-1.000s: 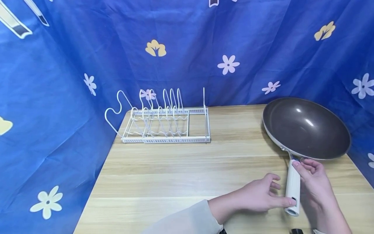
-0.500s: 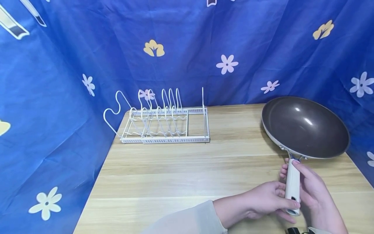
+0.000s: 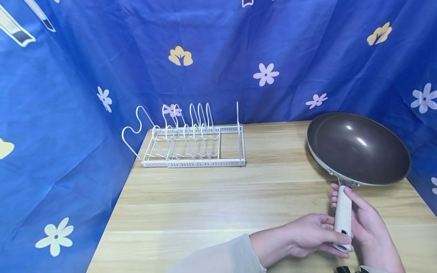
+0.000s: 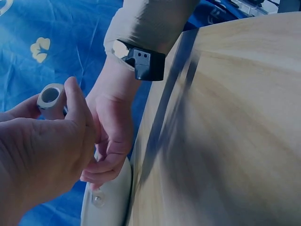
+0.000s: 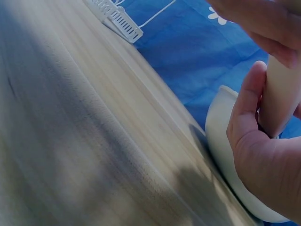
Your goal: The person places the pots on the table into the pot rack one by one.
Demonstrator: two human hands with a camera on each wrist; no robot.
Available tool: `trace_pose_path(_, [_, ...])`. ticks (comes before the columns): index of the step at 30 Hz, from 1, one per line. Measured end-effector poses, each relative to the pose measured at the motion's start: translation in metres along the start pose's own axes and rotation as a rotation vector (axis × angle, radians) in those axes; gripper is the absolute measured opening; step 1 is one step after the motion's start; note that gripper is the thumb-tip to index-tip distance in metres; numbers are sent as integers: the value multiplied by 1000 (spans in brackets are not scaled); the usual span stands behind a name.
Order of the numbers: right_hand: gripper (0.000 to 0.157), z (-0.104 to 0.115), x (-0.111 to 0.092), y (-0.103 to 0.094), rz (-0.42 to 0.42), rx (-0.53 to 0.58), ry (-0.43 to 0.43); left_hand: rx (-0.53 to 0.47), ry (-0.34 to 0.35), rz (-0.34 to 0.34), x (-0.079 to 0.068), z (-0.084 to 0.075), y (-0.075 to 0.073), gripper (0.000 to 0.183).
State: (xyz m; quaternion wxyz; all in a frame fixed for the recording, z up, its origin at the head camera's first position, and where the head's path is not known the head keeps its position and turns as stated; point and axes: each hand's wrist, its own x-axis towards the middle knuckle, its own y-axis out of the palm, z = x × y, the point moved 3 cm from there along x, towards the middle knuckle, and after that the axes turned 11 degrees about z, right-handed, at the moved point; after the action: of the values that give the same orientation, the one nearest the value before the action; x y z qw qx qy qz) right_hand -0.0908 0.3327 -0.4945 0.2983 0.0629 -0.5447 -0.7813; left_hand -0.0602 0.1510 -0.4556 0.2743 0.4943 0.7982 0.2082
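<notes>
We're clamping L hand [image 3: 312,235] & R hand [image 3: 370,227] on handle [image 3: 343,210], poss. risking pan [image 3: 358,149], 12 o'clock of it, twisting if we're slipping.

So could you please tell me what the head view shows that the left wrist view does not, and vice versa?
Only the head view shows the white rack and the pan's dark inside. Only the left wrist view shows the whole black device on the right wrist, and some indistinct items beyond the table. Both show the left hand and right hand on the handle, the pan's pale outer side, and the blue cloth.
</notes>
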Motion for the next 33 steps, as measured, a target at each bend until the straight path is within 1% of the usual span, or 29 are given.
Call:
trace_pose_path(6, [63, 2, 1, 1, 14, -5, 5, -57, -13, 5, 0, 2, 1, 19])
trace_pose_path(13, [65, 0, 2, 2, 36, -23, -18, -52, -31, -20, -1, 1, 2, 22])
trace_pose_path(20, [62, -2, 3, 2, 39, -51, -16, -21, -34, -48, -4, -1, 3, 26])
trace_pose_path(28, [59, -4, 3, 5, 30, -125, -32, 14, -43, -48, -9, -1, 4, 24])
trace_pose_path(33, [59, -5, 7, 11, 42, -132, -39, 55, -35, -51, -15, -1, 6, 23])
